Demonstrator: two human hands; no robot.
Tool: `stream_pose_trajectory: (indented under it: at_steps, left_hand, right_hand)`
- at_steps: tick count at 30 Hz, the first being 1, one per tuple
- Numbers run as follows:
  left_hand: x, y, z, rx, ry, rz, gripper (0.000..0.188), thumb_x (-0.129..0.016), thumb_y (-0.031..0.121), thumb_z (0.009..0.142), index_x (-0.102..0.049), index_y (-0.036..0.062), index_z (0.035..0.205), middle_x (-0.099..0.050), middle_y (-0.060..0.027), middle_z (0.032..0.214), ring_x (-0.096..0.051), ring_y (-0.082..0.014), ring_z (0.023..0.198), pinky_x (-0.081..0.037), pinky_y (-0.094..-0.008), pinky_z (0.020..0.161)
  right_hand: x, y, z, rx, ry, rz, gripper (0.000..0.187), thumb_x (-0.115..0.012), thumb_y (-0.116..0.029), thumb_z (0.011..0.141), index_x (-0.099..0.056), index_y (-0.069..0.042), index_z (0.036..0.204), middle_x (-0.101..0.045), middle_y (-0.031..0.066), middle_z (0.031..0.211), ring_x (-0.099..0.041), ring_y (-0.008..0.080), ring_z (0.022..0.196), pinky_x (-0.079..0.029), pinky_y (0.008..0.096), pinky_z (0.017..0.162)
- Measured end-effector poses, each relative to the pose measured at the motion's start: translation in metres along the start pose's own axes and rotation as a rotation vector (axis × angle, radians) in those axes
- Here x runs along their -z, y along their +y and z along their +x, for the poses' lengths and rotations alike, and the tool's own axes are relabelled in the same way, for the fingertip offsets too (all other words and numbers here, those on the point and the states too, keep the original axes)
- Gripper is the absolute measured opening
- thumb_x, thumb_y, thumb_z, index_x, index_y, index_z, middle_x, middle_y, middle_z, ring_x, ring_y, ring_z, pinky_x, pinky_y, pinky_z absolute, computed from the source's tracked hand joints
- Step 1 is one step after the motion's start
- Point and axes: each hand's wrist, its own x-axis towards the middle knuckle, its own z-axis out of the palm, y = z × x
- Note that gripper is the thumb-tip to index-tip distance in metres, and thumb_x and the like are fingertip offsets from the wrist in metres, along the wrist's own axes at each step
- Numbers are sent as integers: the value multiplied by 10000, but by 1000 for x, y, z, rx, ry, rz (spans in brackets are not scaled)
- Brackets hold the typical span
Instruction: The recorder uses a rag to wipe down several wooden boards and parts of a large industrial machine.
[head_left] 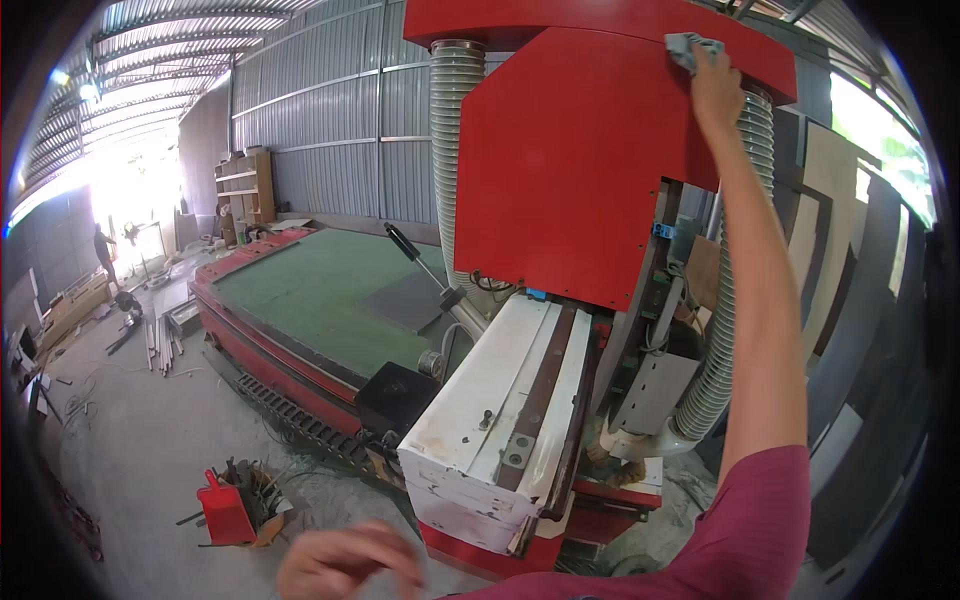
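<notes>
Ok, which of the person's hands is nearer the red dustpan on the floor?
Left. The left hand hangs low beside the dustpan, just to its right and apart from it. The right hand is raised high, pressing a grey cloth on the red machine hood.

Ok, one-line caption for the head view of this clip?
Right hand presses a grey cloth against the red machine housing overhead, while the left hand hangs free low in the frame.
</notes>
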Motion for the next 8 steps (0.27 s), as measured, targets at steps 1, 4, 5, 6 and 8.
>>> stream_pose_trajectory:
  at_steps: [1,4,5,6,8]
  left_hand:
    - [11,-10,-20,-49,266,45,332,-503,276,934,-551,-7,1101,-573,-185,829,-583,-300,534,-514,-435,534]
    - [66,-41,-82,-26,1013,-25,292,-528,264,919,-544,31,1094,-577,-123,829,-604,-202,642,-505,-391,578]
    - [88,-61,-113,45,1219,96,324,-528,306,908,-559,55,1109,-566,-99,909,-578,-207,814,-480,-386,687]
    - [118,-89,-155,122,1406,215,357,-528,349,896,-574,78,1124,-555,-75,989,-552,-212,986,-455,-382,796]
    - [172,-125,-232,366,1557,519,445,-491,351,901,-448,100,1265,-524,-48,1020,-506,-170,994,-433,-354,804]
  right_hand:
    - [-8,-13,-16,59,35,-34,392,-563,-170,817,-526,-202,1207,-557,144,1051,-598,369,845,-524,444,653]
    - [7,-91,-107,342,-225,241,196,-512,-122,823,-641,-141,970,-619,107,962,-582,289,938,-499,430,766]
    - [22,-104,-143,542,-108,437,187,-544,-164,808,-643,-152,966,-623,108,991,-586,260,979,-499,395,808]
    - [22,-105,-178,750,-284,443,183,-555,-191,802,-643,-169,961,-602,111,1071,-578,259,1022,-505,379,830]
    - [53,-130,-204,770,-722,593,189,-554,-180,810,-647,-200,973,-571,125,1128,-571,300,1021,-523,410,800]
